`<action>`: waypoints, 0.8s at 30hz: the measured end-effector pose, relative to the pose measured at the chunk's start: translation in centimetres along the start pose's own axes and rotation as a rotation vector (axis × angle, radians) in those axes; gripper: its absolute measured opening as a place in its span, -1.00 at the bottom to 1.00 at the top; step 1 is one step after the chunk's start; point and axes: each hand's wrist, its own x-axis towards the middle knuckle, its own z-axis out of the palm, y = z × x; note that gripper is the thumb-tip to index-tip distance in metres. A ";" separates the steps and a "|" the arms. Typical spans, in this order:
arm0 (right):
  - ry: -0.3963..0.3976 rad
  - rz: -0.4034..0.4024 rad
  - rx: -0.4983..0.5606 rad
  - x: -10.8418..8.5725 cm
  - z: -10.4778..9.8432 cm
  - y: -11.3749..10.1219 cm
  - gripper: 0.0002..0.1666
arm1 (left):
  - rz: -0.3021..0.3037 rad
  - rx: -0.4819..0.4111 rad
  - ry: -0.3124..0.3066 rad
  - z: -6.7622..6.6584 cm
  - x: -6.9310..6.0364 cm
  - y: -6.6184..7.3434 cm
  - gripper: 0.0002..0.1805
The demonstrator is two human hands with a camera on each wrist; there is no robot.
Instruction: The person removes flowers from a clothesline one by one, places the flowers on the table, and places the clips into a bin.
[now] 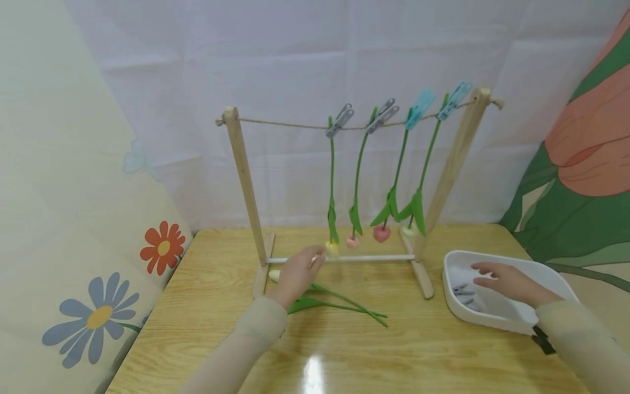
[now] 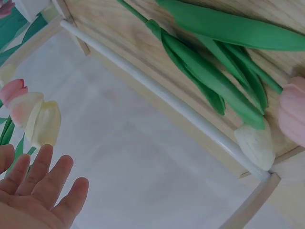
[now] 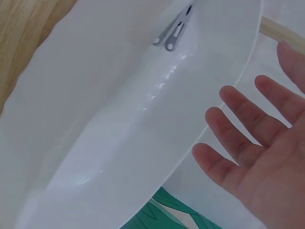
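Nearest us, at four o'clock in the head view, the right hand [image 1: 509, 282] hangs palm down over a white basin [image 1: 551, 276], fingers apart and gripping nothing; we cannot count the grey pegs [image 1: 465, 295] bunched inside. Toward seven o'clock, the left hand [image 1: 297, 273] reaches forward with loose, parted fingers, also unfilled, its tips by a hanging flower; we cannot tell if they touch.

Below it two tulips lie on the table [image 1: 394, 355], one white [image 2: 257, 145], one pink [image 2: 293, 109], stems crossing toward five o'clock.

Farther off, toward two o'clock, we count four tulips head-down on a rope [image 1: 285, 125]: yellow [image 1: 333, 249], pale pink [image 1: 353, 241], deep pink [image 1: 381, 233] and whitish [image 1: 408, 231], all green-stemmed, under two grey clips [image 1: 340, 120] and two blue clips [image 1: 419, 109].
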 end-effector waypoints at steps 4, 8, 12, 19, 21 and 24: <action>0.022 -0.004 -0.008 -0.2 -0.1 -0.5 -0.52 | -0.029 -0.032 0.013 -0.7 0.3 0.6 -0.63; 0.042 -0.009 -0.020 -0.5 -0.3 -1.0 -0.51 | -0.038 -0.072 0.034 -1.4 0.5 1.2 -0.59; 0.069 -0.027 -0.020 -0.9 -0.4 -1.5 -0.51 | -0.028 -0.085 0.066 -2.0 0.8 1.6 -0.55; 0.099 -0.020 -0.017 -1.2 -0.8 -2.7 -0.48 | -0.038 -0.113 0.104 -2.6 1.7 2.2 -0.49; 0.122 -0.016 -0.023 -1.2 -1.0 -3.1 -0.48 | -0.030 -0.115 0.112 -2.7 1.9 2.3 -0.49; 0.165 -0.029 -0.027 -1.2 -1.2 -3.9 -0.49 | -0.007 -0.107 0.128 -2.7 2.2 2.6 -0.49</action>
